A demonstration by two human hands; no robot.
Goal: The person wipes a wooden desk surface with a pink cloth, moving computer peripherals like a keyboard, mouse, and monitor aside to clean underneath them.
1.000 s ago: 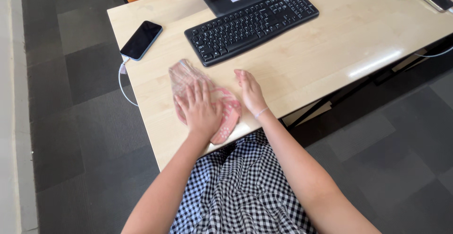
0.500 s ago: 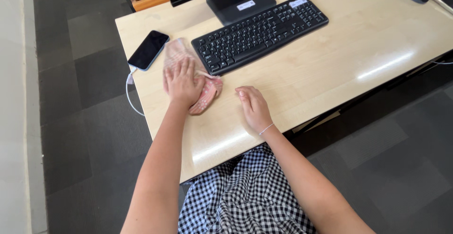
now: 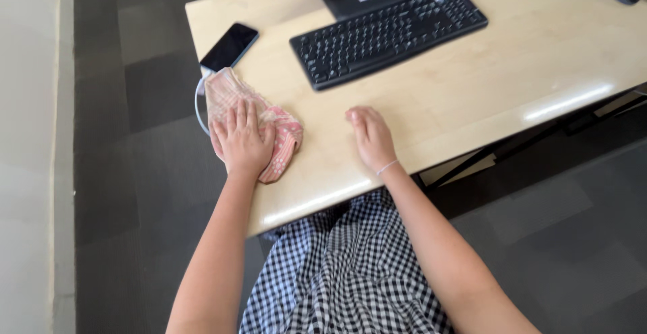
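Since half a second ago the left hand has dragged the cloth back from beside the keyboard to the table's left edge, just below the phone. That hand lies flat and open, palm pressing the cloth down, fingers spread. The right hand rests open on bare wood, holding nothing. This looks like mid-wipe, one stroke among several; another pass would call for steady downward pressure and care near the phone and its white cable. The cloth is soft, crumpled and pink with a pale pattern, bunched under the palm. The table is smooth, pale wood with a slight sheen; the keyboard is hard black plastic
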